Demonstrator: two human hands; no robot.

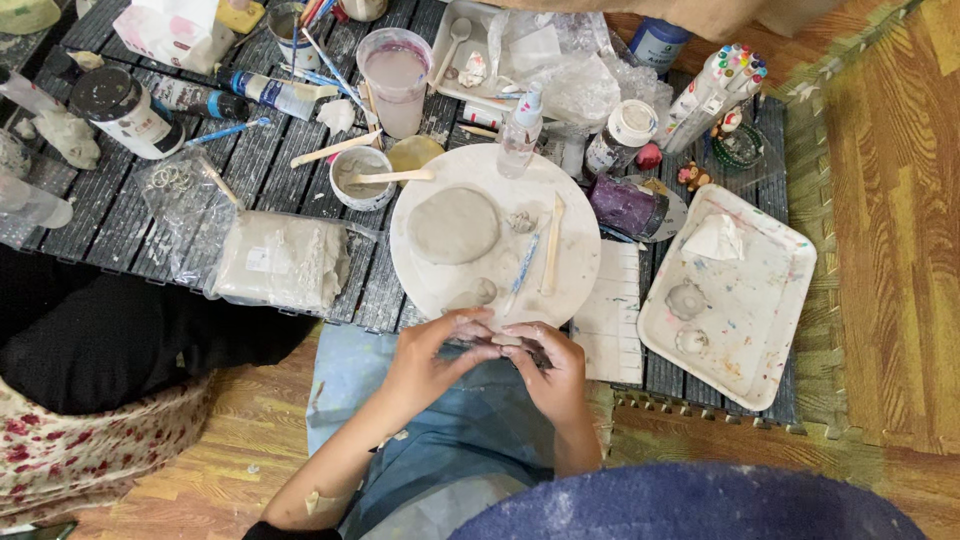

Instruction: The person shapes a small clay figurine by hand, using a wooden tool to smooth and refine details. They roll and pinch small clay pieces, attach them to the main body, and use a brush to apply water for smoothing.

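Covering most of the upper view, a dark slatted mat is crowded with jars, brushes and bags, its near edge running just above the person's lap. At the right, a white rectangular tray spattered with paint sits tilted, one corner reaching almost to the mat's right edge; a strip of bare wooden floor lies open beyond it. Left of centre, a bagged block of grey clay lies near the mat's front edge, with some free slats behind it. In the middle stands a round white board, its near rim just above the hands. On it rest a flattened grey clay disc, a wooden modelling stick and a thin blue tool; the lower left part of the board is bare. A small bowl of slip touches the board's left rim.

Below the board, over a blue denim lap, the left hand and right hand meet. Both sets of fingers are curled inward, tips pinching a small piece of clay between them, mostly hidden by the fingers. The hands hang just clear of the board's rim.
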